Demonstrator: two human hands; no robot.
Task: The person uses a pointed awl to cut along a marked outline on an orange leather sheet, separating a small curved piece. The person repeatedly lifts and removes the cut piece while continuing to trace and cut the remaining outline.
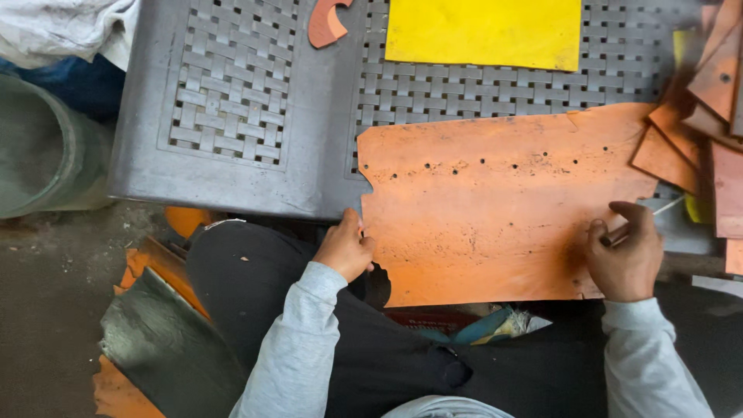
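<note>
Big orange sheet (495,205) lies flat on the grey woven-pattern table (232,101). Left hand (344,249) grips its near-left edge, fingers curled underneath, hidden. Right hand (625,255) pinches a thin pen-like stick (646,218), tip blurry.

Beyond the right hand (625,259), the stack of cut orange-brown leather pieces (708,116) is blurred and cut off by the picture's right edge. The thin pale stick (646,219) in that hand is mostly hidden by the fingers. Far above the hands, the flat yellow sheet (484,31) and the curved reddish leather cut-out (326,22) run off the top edge.
</note>
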